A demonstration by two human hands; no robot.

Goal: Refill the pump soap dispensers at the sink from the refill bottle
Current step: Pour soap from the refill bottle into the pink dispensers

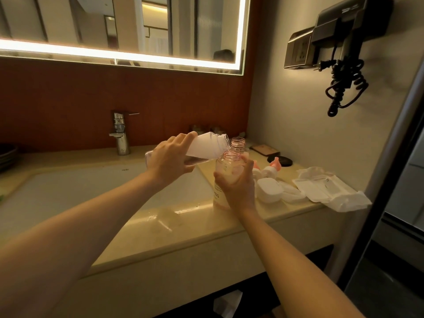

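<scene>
**Forearms (75, 226) over the table (183, 228), refill bottle (206, 146) tipped at an open dispenser (226, 169)**

Both bare forearms reach forward from the bottom edge of the view, over the front edge of the table. The left hand (169, 161) holds the refill bottle above the right rim of the sink basin (91, 191). Its grip is clamped around the lower part of the bottle, with the fingers lying along the white label. The bottle is tilted with its open mouth to the right and a little down, right at the neck of the dispenser. Whether the two touch, I cannot tell.

The dispenser stands upright on the table just right of the basin, with no pump on it. The right hand (238, 189) has its grip closed around the body of the dispenser from the right side. A second dispenser (238, 143), also without pump, stands directly behind the first one.

Toward the right end of the table lie two pump heads (273, 165), a white lid (269, 190) and crumpled white wrapping (330, 189). A chrome faucet (120, 134) stands at the back edge, behind the basin.
</scene>
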